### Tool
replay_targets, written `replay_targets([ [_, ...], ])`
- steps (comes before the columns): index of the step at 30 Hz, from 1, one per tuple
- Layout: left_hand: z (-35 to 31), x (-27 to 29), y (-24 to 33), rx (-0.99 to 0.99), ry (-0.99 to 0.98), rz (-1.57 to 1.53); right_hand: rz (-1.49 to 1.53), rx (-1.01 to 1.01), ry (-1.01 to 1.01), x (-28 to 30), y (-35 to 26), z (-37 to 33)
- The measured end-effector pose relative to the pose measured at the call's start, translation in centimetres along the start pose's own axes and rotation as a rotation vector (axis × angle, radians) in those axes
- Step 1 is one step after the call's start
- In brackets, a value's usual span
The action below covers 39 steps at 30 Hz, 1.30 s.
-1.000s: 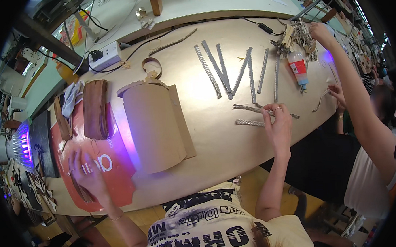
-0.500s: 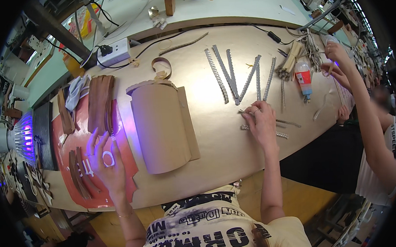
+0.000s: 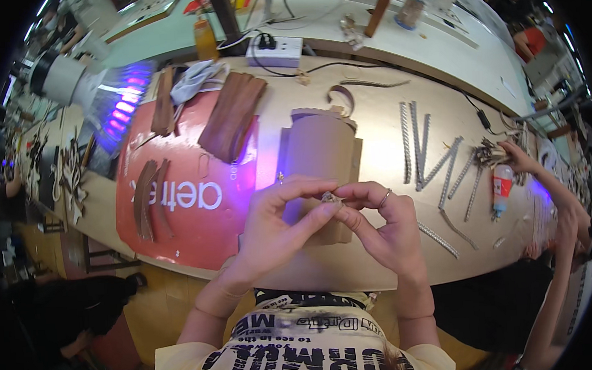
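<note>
small tan-grey piece (image 3: 330, 198), perhaps a strip end, sits pinched before the brown cylinder (image 3: 321, 147), the left hand (image 3: 271, 226) and right hand (image 3: 385, 232) each closed on it at thumb and fingertips, other fingers loosely curled. the step in hand looks like close two-handed fingertip work; the next move seems to call for a steady pinch on both sides, as the piece is mostly hidden.
</note>
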<state>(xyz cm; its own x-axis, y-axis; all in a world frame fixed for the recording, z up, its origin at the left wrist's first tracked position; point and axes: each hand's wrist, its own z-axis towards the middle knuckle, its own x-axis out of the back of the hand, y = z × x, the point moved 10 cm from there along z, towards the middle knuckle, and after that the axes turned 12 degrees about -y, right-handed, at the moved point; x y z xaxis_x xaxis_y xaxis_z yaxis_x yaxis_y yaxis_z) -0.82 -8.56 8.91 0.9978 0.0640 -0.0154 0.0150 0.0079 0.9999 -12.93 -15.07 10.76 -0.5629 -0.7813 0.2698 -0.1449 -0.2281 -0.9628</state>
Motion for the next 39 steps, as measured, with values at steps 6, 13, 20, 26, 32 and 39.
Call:
replay_targets([
  [6, 0.5, 4.1, -2.0, -0.010, 0.165, -0.291, -0.007, -0.032, -0.071, -1.3, 0.2, 1.1],
  [13, 1.2, 3.9, -4.9, 0.011, 0.134, -0.630, 0.220, -0.061, -0.098, -2.1, 1.9, 2.1],
  [20, 1.3, 3.9, -5.4, 0.065, 0.198, -0.616, 0.241, -0.146, -0.120, -1.9, 3.6, 3.0],
  [26, 1.8, 5.2, -4.8, 0.075, 0.161, -0.389, 0.165, -0.191, -0.151, -2.5, 3.3, 4.1],
  [32, 1.2, 12.1, -3.8, -0.176, 0.466, -0.392, -0.103, -0.156, -0.224, -2.2, 1.3, 7.5],
  [39, -1.9, 19.2, -3.8, -0.473, 0.626, -0.506, -0.094, -0.055, -0.239, -3.5, -1.3, 11.1],
])
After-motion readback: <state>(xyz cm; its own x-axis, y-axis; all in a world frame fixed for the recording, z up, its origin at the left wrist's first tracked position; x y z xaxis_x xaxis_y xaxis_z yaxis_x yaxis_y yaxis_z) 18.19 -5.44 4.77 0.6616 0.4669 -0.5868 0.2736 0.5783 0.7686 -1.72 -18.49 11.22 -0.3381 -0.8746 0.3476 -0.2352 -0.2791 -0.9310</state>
